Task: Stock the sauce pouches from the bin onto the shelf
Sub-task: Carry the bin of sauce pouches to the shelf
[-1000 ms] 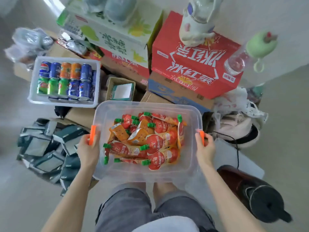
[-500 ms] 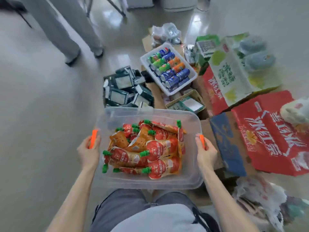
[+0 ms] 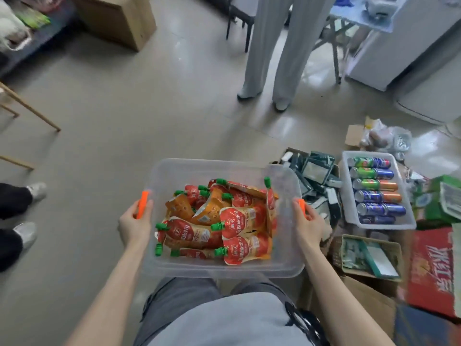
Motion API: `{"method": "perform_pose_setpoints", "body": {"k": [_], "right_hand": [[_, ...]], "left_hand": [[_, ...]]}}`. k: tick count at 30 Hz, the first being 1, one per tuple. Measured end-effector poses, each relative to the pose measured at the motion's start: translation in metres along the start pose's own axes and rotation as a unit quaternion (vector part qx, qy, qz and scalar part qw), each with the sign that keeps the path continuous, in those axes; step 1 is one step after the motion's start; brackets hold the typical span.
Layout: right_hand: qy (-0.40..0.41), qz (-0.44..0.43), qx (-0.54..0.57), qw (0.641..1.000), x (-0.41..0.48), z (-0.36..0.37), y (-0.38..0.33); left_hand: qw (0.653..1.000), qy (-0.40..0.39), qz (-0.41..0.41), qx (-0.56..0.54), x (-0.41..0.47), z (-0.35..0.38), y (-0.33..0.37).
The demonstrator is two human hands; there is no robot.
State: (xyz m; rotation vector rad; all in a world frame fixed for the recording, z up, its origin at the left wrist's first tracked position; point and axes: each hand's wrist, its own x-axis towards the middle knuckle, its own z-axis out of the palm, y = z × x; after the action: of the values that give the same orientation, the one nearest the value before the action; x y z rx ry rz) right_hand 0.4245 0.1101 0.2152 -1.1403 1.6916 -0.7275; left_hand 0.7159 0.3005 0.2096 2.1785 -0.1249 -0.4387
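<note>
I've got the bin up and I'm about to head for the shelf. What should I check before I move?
1. Grip of left hand on the bin at its orange handle: ok.
2. Grip of right hand on the other handle: ok.
3. All pouches inside the bin, none over the rim: ok.
4. Sight of the shelf: not ok, none in view.
5. Way ahead free: not ok, a person stands there.
6. Floor to the right free: not ok, a can tray lies close.
</note>
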Motion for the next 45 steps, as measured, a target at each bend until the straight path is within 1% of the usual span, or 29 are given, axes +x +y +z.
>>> {"method": "perform_pose_setpoints", "body": {"k": [6, 10, 13, 19, 22, 24, 28, 33, 36, 41, 45], "right_hand": [[-0.087, -0.053, -0.042, 0.994, 0.023, 0.121, -0.081], [-0.133, -0.061, -0.055, 0.988, 0.052, 0.201, -0.129], [-0.170, -0.091, -0.083, 0.978, 0.077, 0.265, -0.164], [-0.237, -0.091, -0.110, 0.961, 0.118, 0.389, -0.251], [-0.263, -0.116, -0.127, 0.949, 0.133, 0.447, -0.294], [-0.278, -0.115, -0.117, 0.946, 0.139, 0.485, -0.319], [-0.305, -0.127, -0.138, 0.934, 0.152, 0.567, -0.359], [-0.304, -0.136, -0.160, 0.929, 0.159, 0.683, -0.406], [-0.300, -0.126, -0.164, 0.931, 0.160, 0.749, -0.435], [-0.292, -0.118, -0.143, 0.938, 0.161, 0.848, -0.491], [-0.282, -0.117, -0.131, 0.943, 0.168, 0.926, -0.537]], "left_hand": [[0.995, 0.088, -0.046, -0.031, 0.077, -0.038, 0.002], [0.986, 0.131, -0.083, -0.058, 0.131, -0.045, 0.011], [0.979, 0.159, -0.111, -0.070, 0.178, -0.043, 0.023], [0.954, 0.225, -0.162, -0.113, 0.271, -0.043, 0.059], [0.940, 0.254, -0.190, -0.124, 0.312, -0.045, 0.077], [0.933, 0.270, -0.193, -0.136, 0.344, -0.048, 0.091], [0.926, 0.290, -0.198, -0.137, 0.413, -0.058, 0.106], [0.916, 0.297, -0.219, -0.157, 0.525, -0.077, 0.119], [0.911, 0.298, -0.227, -0.174, 0.600, -0.095, 0.131], [0.913, 0.296, -0.226, -0.166, 0.713, -0.125, 0.166], [0.922, 0.291, -0.204, -0.154, 0.808, -0.146, 0.194]]}}
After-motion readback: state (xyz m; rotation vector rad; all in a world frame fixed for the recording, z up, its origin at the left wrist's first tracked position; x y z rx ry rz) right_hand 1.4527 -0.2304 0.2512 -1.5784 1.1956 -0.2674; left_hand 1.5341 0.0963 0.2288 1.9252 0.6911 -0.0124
